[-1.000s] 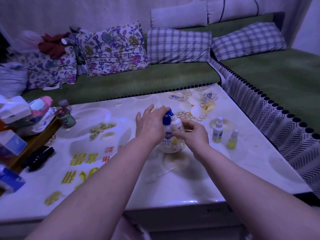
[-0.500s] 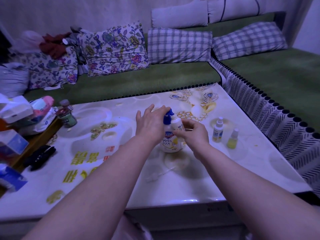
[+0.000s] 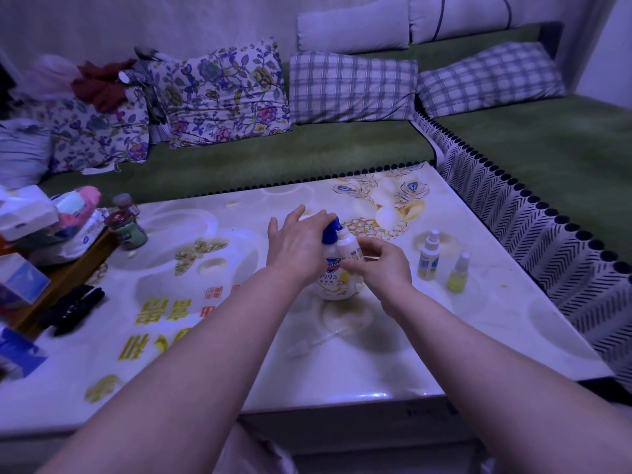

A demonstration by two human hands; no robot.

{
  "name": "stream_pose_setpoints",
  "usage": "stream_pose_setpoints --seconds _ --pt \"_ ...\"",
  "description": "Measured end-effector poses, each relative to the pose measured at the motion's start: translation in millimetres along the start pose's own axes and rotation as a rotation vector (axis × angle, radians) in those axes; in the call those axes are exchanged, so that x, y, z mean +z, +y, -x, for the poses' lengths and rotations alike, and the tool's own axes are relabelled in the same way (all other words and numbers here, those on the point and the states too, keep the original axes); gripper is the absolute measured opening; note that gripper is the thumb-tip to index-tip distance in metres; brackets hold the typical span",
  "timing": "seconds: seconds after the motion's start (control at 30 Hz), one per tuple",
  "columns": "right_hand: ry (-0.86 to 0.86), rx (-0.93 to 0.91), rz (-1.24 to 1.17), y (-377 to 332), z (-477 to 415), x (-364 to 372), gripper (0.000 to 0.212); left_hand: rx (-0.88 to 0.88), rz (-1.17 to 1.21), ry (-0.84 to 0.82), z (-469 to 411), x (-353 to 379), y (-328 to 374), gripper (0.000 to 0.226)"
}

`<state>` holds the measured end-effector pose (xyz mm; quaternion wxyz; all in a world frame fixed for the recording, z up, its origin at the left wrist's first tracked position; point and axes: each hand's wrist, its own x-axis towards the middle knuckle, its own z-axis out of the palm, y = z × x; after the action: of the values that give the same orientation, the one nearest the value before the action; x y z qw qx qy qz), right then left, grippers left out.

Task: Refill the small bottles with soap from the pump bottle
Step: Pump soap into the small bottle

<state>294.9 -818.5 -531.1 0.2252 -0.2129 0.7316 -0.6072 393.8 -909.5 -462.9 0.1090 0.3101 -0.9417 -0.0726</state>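
A white soap pump bottle [image 3: 333, 280] with a blue pump head stands in the middle of the table [image 3: 393, 364]. My left hand [image 3: 295, 242] lies flat over the pump head, fingers straight. My right hand [image 3: 383, 265] holds a small white bottle [image 3: 349, 246] tilted against the pump spout. Two more small bottles stand to the right: a white spray bottle [image 3: 427, 256] and a shorter one with yellow liquid [image 3: 458, 277]. A clear spray tube [image 3: 314, 345] lies on the table in front of the pump bottle.
A green corner sofa with pillows [image 3: 352, 87] wraps the table's far and right sides. Two jars [image 3: 126, 227], tissue packs [image 3: 27, 213], boxes and a black object [image 3: 71, 309] crowd the left edge.
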Motion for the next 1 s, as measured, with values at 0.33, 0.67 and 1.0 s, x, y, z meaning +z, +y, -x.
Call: stream_pose_setpoints --seconds 0.33,0.67,1.0 --pt "-0.005 -0.008 -0.027 -1.1 -3.9 -0.7 0.036 0.002 0.023 0.025 0.2 1.2 -1.9 0.071" --pt "-0.009 -0.022 -0.028 -3.7 -2.4 -1.6 0.040 -0.002 0.017 0.010 2.6 -0.8 -2.0 0.077" --pt "-0.005 -0.027 -0.034 -7.3 -1.0 -1.0 0.040 -0.006 -0.008 0.009 2.0 -2.1 -0.1 0.077"
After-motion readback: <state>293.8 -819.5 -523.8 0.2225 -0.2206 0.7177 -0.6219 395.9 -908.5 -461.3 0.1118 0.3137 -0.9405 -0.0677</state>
